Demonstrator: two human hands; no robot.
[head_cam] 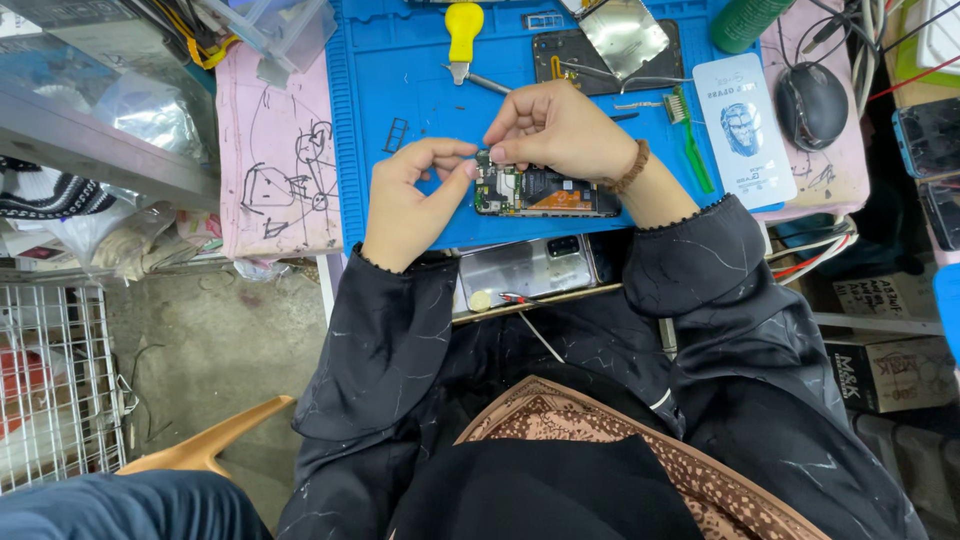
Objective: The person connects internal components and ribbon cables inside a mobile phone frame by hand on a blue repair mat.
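**Both hands at the top end of an opened phone**

Dark marbled sleeves fill the near edge. Beyond them an opened phone [545,190] lies flat on the blue work mat [400,90], its back off and its boards bare. Over its left end the left hand [410,200] has thumb and forefinger pinched almost shut; whether anything sits between them, I cannot tell. Right hand [560,130], with a bead bracelet [632,167] on the wrist, curls over the same end, fingertips pressing down on it. Farther off lie a yellow-handled tool [463,35] and, to the right, a green brush [690,140].
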